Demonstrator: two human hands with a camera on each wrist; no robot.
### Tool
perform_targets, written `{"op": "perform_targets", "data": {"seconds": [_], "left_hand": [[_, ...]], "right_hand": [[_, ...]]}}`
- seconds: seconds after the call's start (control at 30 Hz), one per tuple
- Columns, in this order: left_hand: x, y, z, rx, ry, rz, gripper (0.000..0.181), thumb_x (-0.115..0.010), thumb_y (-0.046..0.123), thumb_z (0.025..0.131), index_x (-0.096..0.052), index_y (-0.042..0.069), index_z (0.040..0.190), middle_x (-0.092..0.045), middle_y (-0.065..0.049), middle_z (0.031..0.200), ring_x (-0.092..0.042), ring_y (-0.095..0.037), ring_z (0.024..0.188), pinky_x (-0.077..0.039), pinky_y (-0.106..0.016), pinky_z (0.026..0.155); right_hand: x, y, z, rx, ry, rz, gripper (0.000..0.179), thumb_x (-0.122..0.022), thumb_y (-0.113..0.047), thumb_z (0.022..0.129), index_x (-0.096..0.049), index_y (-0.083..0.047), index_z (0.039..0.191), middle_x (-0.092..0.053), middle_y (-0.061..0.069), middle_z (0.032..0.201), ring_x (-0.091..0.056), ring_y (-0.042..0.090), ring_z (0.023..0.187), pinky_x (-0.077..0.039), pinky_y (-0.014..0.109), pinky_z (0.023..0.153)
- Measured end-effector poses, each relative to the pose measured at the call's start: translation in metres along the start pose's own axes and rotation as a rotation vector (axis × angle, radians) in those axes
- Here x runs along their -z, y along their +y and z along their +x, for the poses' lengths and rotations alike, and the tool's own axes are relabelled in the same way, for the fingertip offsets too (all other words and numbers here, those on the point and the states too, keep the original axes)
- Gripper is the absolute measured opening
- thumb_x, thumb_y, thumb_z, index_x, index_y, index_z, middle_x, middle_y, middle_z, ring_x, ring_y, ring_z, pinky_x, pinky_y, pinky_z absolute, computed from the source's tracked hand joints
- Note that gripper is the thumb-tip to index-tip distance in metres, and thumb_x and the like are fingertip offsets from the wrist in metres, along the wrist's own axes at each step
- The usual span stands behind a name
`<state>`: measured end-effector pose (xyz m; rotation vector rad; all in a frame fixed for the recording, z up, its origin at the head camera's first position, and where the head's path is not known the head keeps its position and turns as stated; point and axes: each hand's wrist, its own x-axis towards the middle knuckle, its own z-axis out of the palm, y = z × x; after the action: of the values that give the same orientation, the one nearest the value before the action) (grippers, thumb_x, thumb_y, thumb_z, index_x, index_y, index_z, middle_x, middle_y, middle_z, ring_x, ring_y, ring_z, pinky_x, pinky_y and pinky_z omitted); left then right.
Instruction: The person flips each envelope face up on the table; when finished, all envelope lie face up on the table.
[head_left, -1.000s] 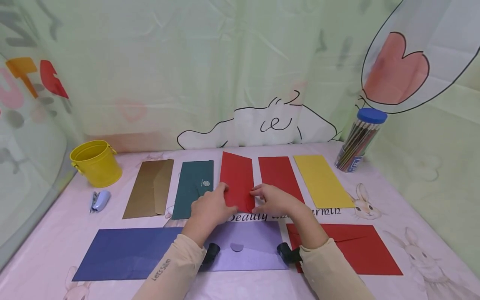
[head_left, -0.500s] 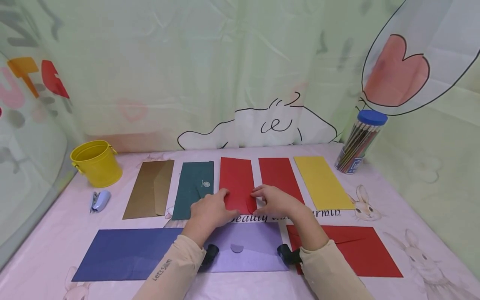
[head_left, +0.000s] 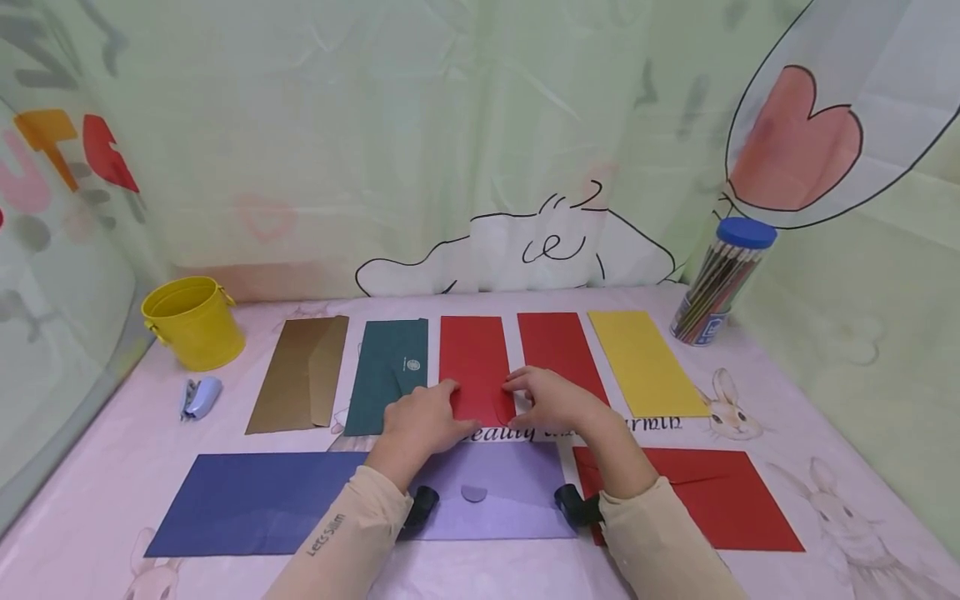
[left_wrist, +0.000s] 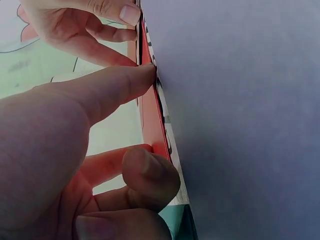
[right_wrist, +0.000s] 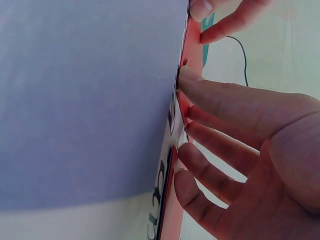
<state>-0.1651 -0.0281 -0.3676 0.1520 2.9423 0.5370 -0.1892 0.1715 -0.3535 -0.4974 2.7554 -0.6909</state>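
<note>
A red envelope (head_left: 472, 358) lies flat upright in the middle of the back row. My left hand (head_left: 422, 425) holds its left side, with fingertips at the left edge and the thumb at the near edge. Opposite, my right hand (head_left: 557, 404) has bent fingers at the right edge and its thumb by the near right corner, over a flap. In the left wrist view, the left thumb (left_wrist: 125, 82) meets the thin red edge. The right wrist view shows the right thumb (right_wrist: 220, 95) on the same edge. A purple envelope (head_left: 510, 500) lies under the wrists.
Beside it lie green (head_left: 378, 367), brown (head_left: 288, 375), second red (head_left: 555, 346) and yellow (head_left: 645, 362) envelopes. In front are blue (head_left: 255, 504) and wide red (head_left: 735, 508) ones. A yellow bucket (head_left: 198, 333), a stapler (head_left: 200, 400) and a pencil jar (head_left: 712, 283) stand at the sides.
The far end of the middle red envelope has come down, from slightly raised to flat on the table. Both hands stay at its near end, almost unmoved.
</note>
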Motion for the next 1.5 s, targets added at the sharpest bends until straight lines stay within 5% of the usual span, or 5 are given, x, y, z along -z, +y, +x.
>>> {"op": "perform_targets", "data": {"seconds": [0.3, 0.43, 0.77, 1.03, 1.5], "left_hand": [[0.008, 0.011, 0.0, -0.091, 0.022, -0.065, 0.071, -0.077, 0.045, 0.085, -0.051, 0.023, 0.147, -0.07, -0.007, 0.109, -0.068, -0.028, 0.089, -0.056, -0.05, 0.075], [0.007, 0.023, 0.002, -0.181, 0.009, -0.119, 0.073, -0.077, 0.043, 0.085, -0.049, 0.023, 0.149, -0.068, -0.007, 0.121, -0.066, -0.029, 0.106, -0.055, -0.05, 0.083], [-0.013, 0.073, 0.017, -0.353, -0.024, 0.015, 0.074, -0.077, 0.051, 0.083, -0.051, 0.029, 0.149, -0.054, -0.005, 0.14, -0.049, -0.029, 0.126, -0.039, -0.054, 0.106], [-0.027, 0.1, 0.03, -0.349, -0.047, 0.085, 0.073, -0.079, 0.054, 0.08, -0.054, 0.033, 0.146, -0.053, 0.002, 0.141, -0.044, -0.026, 0.131, -0.035, -0.051, 0.109], [-0.031, 0.105, 0.029, -0.323, -0.047, 0.242, 0.056, -0.077, 0.054, 0.083, -0.066, 0.037, 0.134, -0.056, 0.007, 0.138, -0.042, -0.023, 0.133, -0.03, -0.047, 0.11]], "right_hand": [[0.017, 0.005, -0.006, -0.012, 0.028, 0.041, 0.063, -0.087, -0.019, 0.079, -0.063, -0.008, 0.136, -0.06, 0.014, 0.129, -0.057, 0.031, 0.112, -0.055, 0.043, 0.086], [0.028, 0.016, -0.015, -0.02, 0.043, 0.047, 0.065, -0.085, -0.02, 0.08, -0.06, -0.007, 0.139, -0.058, 0.016, 0.132, -0.055, 0.035, 0.116, -0.053, 0.049, 0.091], [0.044, 0.059, -0.037, -0.095, 0.037, 0.039, 0.075, -0.089, -0.021, 0.076, -0.056, -0.001, 0.141, -0.057, 0.022, 0.131, -0.052, 0.042, 0.117, -0.056, 0.048, 0.085], [0.05, 0.072, -0.043, -0.152, 0.012, 0.08, 0.078, -0.089, -0.021, 0.076, -0.054, 0.001, 0.142, -0.053, 0.027, 0.134, -0.05, 0.048, 0.118, -0.058, 0.045, 0.078], [0.051, 0.083, -0.043, -0.208, -0.019, 0.074, 0.074, -0.089, -0.018, 0.076, -0.056, 0.006, 0.137, -0.055, 0.028, 0.126, -0.051, 0.046, 0.116, -0.058, 0.04, 0.076]]}}
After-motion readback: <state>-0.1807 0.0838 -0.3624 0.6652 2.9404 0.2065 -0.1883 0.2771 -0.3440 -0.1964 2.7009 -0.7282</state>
